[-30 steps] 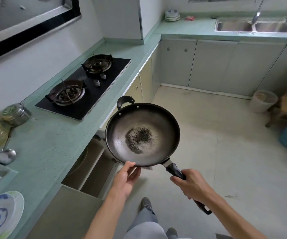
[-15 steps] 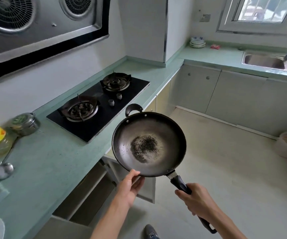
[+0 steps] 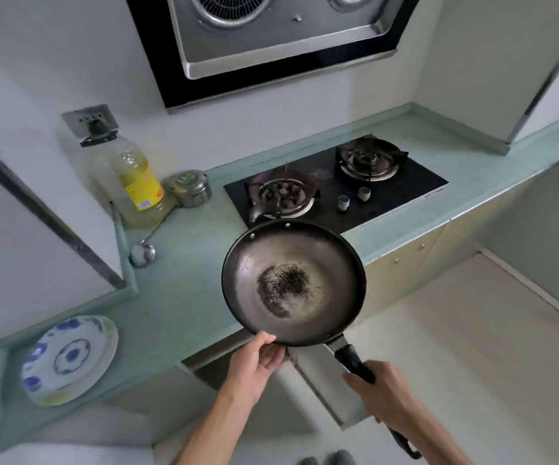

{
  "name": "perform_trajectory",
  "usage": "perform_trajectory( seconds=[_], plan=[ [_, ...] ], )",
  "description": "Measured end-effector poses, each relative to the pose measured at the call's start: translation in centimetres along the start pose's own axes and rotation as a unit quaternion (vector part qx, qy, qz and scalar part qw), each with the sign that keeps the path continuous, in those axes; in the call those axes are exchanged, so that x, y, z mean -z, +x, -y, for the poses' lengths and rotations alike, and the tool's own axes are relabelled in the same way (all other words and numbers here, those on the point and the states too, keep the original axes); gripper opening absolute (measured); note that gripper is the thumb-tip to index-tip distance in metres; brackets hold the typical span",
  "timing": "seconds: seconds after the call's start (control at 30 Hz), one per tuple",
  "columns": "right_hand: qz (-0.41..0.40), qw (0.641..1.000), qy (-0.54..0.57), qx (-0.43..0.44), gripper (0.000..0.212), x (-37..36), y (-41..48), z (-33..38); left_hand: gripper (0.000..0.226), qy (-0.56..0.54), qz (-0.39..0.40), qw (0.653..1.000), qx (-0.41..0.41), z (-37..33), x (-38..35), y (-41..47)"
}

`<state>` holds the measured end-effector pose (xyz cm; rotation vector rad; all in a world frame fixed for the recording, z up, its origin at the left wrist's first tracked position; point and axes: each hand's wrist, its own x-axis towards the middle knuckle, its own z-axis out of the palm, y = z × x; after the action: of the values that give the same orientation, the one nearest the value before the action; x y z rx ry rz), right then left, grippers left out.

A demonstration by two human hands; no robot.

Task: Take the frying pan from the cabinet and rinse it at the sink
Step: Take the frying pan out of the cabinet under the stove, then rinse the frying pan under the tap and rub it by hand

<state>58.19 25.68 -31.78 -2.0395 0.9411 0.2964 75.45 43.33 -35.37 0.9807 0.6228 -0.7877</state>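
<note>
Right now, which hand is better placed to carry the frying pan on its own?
Likely right. The right hand grips the frying pan by its handle; the left hand only pinches the near rim, thumb on top.

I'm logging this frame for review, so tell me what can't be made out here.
Head view: cabinet interior, hidden behind frying pan and left hand.
Oil bottle label text, too small.
Range hood, cut off by top edge.
Sink, outside the frame.

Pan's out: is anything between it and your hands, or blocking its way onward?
No: left hand holds the frying pan rim, right hand its handle. The open cabinet door juts out just below. Sink is out of view.
</note>
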Motion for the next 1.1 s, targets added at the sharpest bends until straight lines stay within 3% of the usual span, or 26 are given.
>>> perform_trajectory(
  seconds=[0.3,0.63,0.83,1.1],
  plan=[
    [0.089,0.989,-0.077,0.090,0.037,-0.3,9.2,6.3,0.012,-0.127,-0.079,0.987,-0.063,-3.9,1.9,2.5],
    [0.175,0.968,-0.094,0.152,0.030,-2.0,17.1,12.1,0.011,-0.156,-0.184,0.965,-0.106,-8.0,1.2,7.1],
    [0.175,0.960,-0.133,0.175,0.035,-2.6,19.2,13.2,0.019,-0.160,-0.215,0.958,-0.104,-8.6,1.2,8.7],
    [0.198,0.956,-0.128,0.172,0.034,-3.1,19.5,13.4,0.009,-0.173,-0.203,0.961,-0.069,-7.8,2.4,10.1]
  ],
)
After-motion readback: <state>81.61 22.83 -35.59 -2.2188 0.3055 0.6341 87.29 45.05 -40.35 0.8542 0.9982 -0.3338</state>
